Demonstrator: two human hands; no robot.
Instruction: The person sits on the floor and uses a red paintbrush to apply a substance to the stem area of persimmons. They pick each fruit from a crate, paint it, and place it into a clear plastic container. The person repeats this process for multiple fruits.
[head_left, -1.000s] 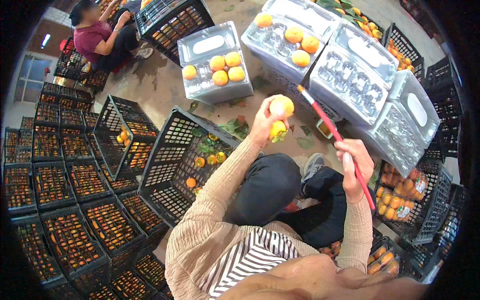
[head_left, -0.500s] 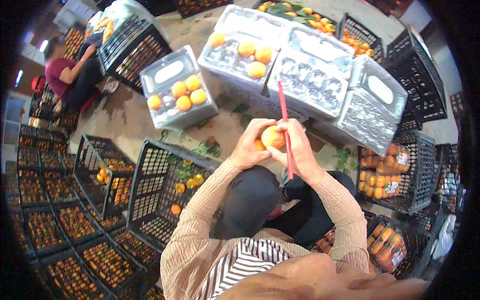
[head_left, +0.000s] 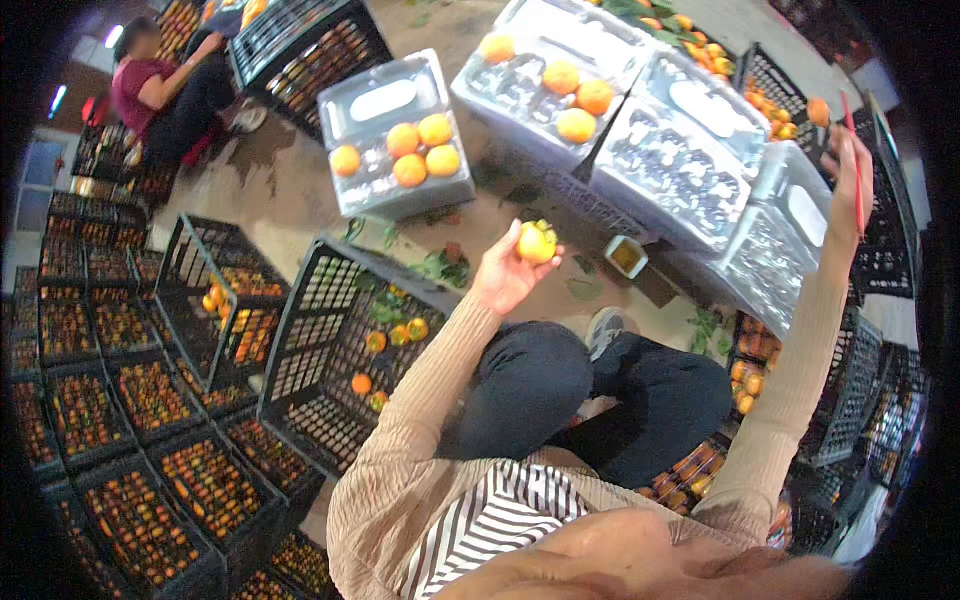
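Note:
My left hand, palm up over my knees, has its fingers around a yellow-orange persimmon whose green calyx shows. Far out to the right, my right hand is raised beyond the clear clamshell boxes. A thin red stick is tucked in that hand. Just past its fingertips is another persimmon; it looks apart from the fingers. Open clamshell trays in front of me hold a few persimmons, as in the left box and the middle box. The right-hand tray shows bare cups.
A black crate with a few persimmons and leaves stands left of my knees. Many fruit-filled crates cover the left floor. Crates with packed fruit are at right. A small container sits before my feet. A seated person works far left.
Both hands were together around fruit. My right hand has swung far right and up with the red stick, while my left stays near the middle holding a persimmon. The view has shifted too.

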